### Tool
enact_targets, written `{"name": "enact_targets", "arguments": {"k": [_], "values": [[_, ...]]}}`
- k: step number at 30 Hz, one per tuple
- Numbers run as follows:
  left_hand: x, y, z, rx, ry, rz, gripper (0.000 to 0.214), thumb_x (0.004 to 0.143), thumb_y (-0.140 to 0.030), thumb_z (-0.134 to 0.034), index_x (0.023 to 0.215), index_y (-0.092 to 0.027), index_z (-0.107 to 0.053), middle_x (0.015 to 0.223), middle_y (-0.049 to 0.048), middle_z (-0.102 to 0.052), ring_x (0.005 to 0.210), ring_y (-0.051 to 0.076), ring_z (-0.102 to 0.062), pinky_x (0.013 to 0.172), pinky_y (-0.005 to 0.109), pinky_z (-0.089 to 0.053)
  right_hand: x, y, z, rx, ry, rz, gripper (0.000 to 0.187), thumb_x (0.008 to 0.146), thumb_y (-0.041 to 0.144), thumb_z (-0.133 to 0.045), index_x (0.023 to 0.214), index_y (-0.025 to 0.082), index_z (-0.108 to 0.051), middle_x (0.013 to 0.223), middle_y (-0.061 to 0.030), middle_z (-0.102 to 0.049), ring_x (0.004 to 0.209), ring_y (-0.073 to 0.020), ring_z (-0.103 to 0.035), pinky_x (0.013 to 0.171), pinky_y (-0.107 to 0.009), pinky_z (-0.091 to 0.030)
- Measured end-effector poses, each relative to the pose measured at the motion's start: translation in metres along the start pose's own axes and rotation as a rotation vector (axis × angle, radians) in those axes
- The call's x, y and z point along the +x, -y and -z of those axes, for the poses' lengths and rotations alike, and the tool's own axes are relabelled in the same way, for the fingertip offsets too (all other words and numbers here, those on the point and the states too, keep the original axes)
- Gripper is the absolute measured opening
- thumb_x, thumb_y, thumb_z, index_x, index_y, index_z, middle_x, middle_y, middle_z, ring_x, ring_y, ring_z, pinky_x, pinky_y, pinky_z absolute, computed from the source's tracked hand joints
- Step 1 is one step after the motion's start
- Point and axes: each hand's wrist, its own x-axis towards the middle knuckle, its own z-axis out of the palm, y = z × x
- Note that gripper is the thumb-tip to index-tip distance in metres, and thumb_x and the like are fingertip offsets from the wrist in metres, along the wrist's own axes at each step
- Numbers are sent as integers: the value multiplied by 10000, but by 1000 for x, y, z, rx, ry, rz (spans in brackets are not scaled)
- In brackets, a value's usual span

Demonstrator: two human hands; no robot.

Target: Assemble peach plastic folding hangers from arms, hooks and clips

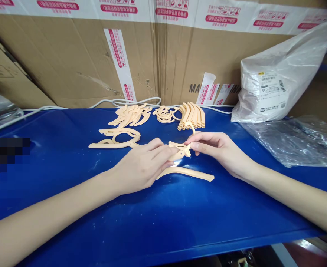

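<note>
My left hand (149, 163) is closed around a beige plastic hanger arm (180, 154), whose rounded end shows past the fingers. My right hand (216, 146) pinches a beige hanger hook (192, 128) between thumb and fingertips; its curved top points up and away. Hook base and arm end meet between both hands, but whether they are joined I cannot tell. Below them lies a loose curved hanger arm (192, 172), partly hidden by my left hand. A folded hanger (111, 145) rests on the table beyond my left wrist.
Along the back of the blue table (163, 226) lie a pile of short curved pieces (131, 115), several hooks (164, 114) and stacked hanger arms (191, 115). Taped cardboard boxes (118, 66) stand behind a white cable (102, 102). A white bag (274, 81) and clear plastic (294, 139) are right.
</note>
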Motion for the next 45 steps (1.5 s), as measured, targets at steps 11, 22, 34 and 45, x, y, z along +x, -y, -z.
{"name": "enact_targets", "arguments": {"k": [11, 22, 34, 45], "values": [[-2, 2, -2, 45, -30, -51, 220, 967, -118, -428, 1161, -72, -520, 883, 82, -652, 816, 188, -510, 715, 301, -460, 0, 4, 7, -177, 73, 26, 200, 842, 390, -643, 900, 217, -725, 933, -28, -689, 854, -171, -617, 803, -321, -469], [-4, 4, -4, 75, 13, -7, 239, 960, -113, -440, 1181, -74, -523, 908, 76, -642, 807, 189, -501, 722, 312, -435, -2, 13, 6, -445, -71, 140, 185, 857, 390, -619, 844, 236, -721, 884, -43, -689, 858, -211, -595, 794, -361, -430], [-4, 4, -6, 170, 28, -30, 255, 962, -106, -407, 1177, -71, -539, 877, 71, -667, 803, 196, -529, 677, 305, -422, -3, 8, 5, -490, -54, 98, 227, 866, 421, -593, 877, 238, -727, 922, -40, -702, 877, -229, -600, 797, -391, -431], [-3, 4, -5, 212, 21, -32, 239, 983, -155, -394, 1143, -82, -555, 847, 62, -666, 770, 190, -532, 644, 309, -401, -4, 7, 5, -503, -64, 107, 205, 856, 422, -615, 868, 260, -740, 912, -28, -715, 905, -237, -622, 774, -380, -453]]}}
